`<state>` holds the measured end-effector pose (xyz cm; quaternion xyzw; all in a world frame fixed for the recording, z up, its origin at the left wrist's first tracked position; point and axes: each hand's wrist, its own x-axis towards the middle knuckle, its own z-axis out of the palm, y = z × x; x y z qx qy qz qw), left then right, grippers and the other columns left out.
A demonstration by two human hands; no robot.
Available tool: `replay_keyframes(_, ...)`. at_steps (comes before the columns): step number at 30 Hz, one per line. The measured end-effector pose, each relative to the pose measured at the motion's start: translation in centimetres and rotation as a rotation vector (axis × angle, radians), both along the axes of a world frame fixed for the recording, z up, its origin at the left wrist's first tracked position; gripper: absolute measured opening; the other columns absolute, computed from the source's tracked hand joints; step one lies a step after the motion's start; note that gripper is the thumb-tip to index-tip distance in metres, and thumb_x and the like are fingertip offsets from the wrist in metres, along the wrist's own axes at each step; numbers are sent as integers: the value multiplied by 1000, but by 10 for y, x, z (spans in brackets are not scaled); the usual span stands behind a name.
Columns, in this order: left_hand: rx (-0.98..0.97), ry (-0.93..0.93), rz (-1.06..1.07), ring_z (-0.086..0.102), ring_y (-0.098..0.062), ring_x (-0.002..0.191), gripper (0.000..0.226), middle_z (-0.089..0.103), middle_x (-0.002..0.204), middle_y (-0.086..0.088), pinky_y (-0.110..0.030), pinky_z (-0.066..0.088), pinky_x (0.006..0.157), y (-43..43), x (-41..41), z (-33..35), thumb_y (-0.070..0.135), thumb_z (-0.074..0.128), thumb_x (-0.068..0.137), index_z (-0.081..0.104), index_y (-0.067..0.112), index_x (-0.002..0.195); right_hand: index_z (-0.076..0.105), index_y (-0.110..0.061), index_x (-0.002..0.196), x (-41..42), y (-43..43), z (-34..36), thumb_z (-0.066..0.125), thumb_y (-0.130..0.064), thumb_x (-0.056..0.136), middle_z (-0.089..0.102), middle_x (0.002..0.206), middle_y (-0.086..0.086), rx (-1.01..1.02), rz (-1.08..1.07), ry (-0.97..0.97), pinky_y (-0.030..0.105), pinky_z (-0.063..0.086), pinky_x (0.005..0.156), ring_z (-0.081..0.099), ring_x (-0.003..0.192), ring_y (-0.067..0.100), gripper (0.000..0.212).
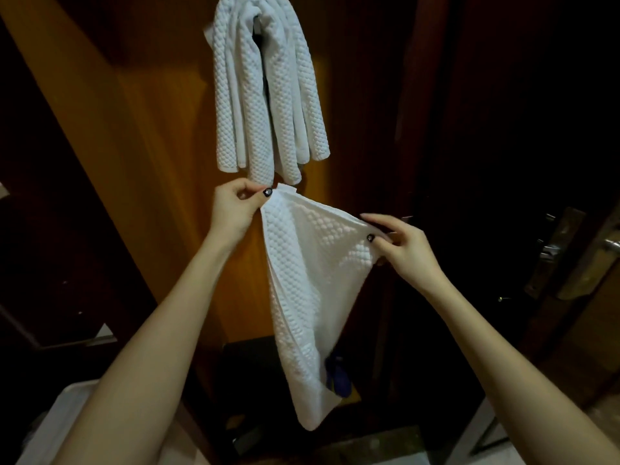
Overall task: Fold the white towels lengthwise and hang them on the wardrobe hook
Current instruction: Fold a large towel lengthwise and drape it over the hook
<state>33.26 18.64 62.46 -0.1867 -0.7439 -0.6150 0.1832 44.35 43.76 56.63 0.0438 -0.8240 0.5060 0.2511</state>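
Two bare forearms [161, 330] reach up from the near edge. The left hand [235, 209] pinches the upper left corner of one white towel [302, 280] between thumb and curled fingers. The right hand [406, 246] pinches its right corner, and the cloth sags between them. Behind is an orange-brown wardrobe panel [151, 146]. Just above the held towel hang the hung towels [265, 95], their number unclear. One metal door handle [604, 246] sits far right.
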Motion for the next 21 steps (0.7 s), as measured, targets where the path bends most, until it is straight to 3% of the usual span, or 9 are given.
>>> replay_keyframes(3,-49,-13,11,63,-17,87,5,68,86,-7,-32,50,85,10,7,-12,4,70,83,69,9,85,75,-34,99,4,-13,9,58,-1,87,73,91,-14,39,156,-25,30,58,62,70,71,10,38)
replay_keyframes(6,-54,24,-23,63,1,76,13,68,79,5,-16,49,76,23,19,-18,4,70,83,70,17,80,72,-22,94,2,-29,21,68,-11,87,74,82,-4,43,267,-93,42,60,74,72,73,17,14)
replay_keyframes(10,-22,58,-110,63,6,70,21,68,77,9,-9,47,66,29,30,-16,0,69,83,68,20,77,64,-23,101,-2,-34,37,73,-9,85,75,80,-7,111,339,-152,19,55,75,72,82,5,23)
replay_keyframes(14,-55,58,-218,65,0,72,18,70,77,6,-15,51,67,30,40,-16,0,70,82,70,18,79,68,-8,94,0,-39,53,65,-7,91,74,78,-4,200,317,-29,22,58,73,72,73,7,5)
replay_keyframes(17,2,25,-287,67,-6,75,16,72,76,5,-20,53,70,33,44,-15,0,71,81,71,16,79,69,-5,90,0,-44,65,65,-14,92,71,71,-3,370,268,24,24,57,65,69,64,4,10)
replay_keyframes(21,127,-96,-373,68,-16,79,8,74,81,-3,-27,56,73,31,44,-13,3,71,80,73,11,82,66,-10,80,1,-46,82,64,-22,94,67,61,-2,482,266,-6,14,46,54,63,53,3,18)
